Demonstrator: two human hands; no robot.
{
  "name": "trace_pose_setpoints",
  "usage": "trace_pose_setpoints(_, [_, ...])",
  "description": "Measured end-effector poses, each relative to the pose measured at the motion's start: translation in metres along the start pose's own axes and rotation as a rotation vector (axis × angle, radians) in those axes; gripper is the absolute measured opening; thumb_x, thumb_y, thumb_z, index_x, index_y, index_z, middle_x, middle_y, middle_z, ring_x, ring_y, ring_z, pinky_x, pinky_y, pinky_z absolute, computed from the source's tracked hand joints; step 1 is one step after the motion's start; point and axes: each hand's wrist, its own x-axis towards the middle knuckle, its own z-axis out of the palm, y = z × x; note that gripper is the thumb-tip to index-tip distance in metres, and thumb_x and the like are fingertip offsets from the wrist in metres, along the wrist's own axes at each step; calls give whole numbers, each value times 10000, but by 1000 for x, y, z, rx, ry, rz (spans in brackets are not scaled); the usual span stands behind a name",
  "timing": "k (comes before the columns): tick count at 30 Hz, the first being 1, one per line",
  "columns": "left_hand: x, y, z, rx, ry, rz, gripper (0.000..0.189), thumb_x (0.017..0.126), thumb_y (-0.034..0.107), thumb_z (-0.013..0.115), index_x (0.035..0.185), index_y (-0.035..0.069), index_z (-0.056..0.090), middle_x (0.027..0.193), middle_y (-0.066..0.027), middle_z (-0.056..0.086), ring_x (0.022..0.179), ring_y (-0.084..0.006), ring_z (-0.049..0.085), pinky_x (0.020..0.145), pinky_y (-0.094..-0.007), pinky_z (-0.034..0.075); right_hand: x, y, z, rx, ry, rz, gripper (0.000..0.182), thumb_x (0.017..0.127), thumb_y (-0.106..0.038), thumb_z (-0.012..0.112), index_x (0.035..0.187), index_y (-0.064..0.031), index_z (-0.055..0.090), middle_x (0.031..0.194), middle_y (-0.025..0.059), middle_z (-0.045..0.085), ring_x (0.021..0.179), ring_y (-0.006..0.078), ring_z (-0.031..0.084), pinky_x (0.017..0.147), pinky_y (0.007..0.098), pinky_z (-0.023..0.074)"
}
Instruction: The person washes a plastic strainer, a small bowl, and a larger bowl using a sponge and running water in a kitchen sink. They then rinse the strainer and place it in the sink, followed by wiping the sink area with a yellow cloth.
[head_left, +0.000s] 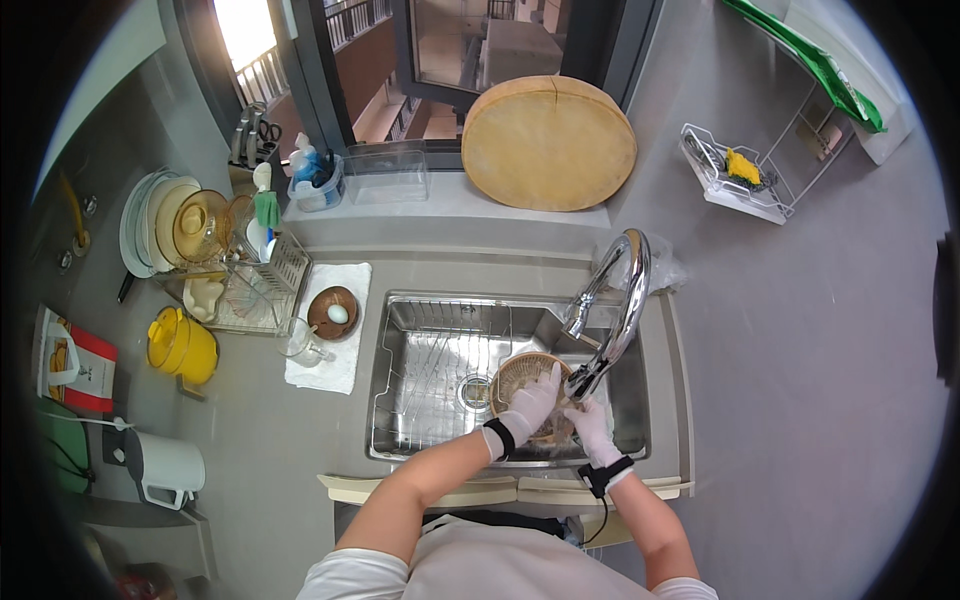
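Observation:
A round brown woven basket (516, 367) sits in the right half of the stainless steel sink (435, 352). My left hand (536, 405), in a white glove, lies over the basket with its fingers towards the far rim. Close to the right rim, my gloved right hand (592, 431) is under the outlet of the chrome gooseneck faucet (636, 300). Water appears to run down between the hands, though blur hides the detail. What either hand grips, if anything, is hidden.
A wire rack (386, 375) lines the sink's left side. On a white towel (330, 379) are a brown bowl (321, 315) with an egg and a glass mug (300, 345). Further left stand a loaded dish rack (289, 289), a yellow pot (184, 345) and a white kettle (166, 457).

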Motion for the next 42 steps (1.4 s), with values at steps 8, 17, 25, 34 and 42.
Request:
trace_pose_setpoints(8, [-25,-73,-100,-21,154,158,654,791,11,485,1400,7,246,1313,-165,442,1126,-303,514,633,-284,573,-36,-54,-5,-737,-414,54,648,847,-353,631,1376,-67,389,1469,237,236,1381,330,200,1114,351,194])
trace_pose_setpoints(17, [-79,-109,-188,-253,238,143,683,795,-19,465,1427,57,217,1324,-175,421,1166,-314,495,774,-324,548,-56,-164,79,954,-510,571,410,954,-316,472,1218,-3,455,1215,168,536,1129,290,518,983,428,418])
trace_pose_setpoints(25, [-101,-196,-274,-593,543,-2,730,737,-140,442,1418,22,235,1369,-229,346,1285,-369,350,1068,-377,313,-47,-298,187,960,-599,403,233,932,-134,501,1119,4,513,1033,117,618,898,246,622,764,330,546])
trace_pose_setpoints(34, [-135,-370,-406,-393,818,-84,845,661,98,739,1388,28,314,1363,-193,362,1286,-332,349,1078,-381,285,24,-446,399,524,-689,58,185,940,-178,488,1061,-51,547,1044,54,631,919,163,604,773,278,472])
trace_pose_setpoints(42, [-145,-498,-392,-422,917,-285,868,665,112,765,1396,37,303,1320,-204,413,1234,-336,413,1022,-377,362,93,-474,567,157,-620,-69,184,918,-210,552,996,-51,599,971,51,647,844,143,606,735,268,501])
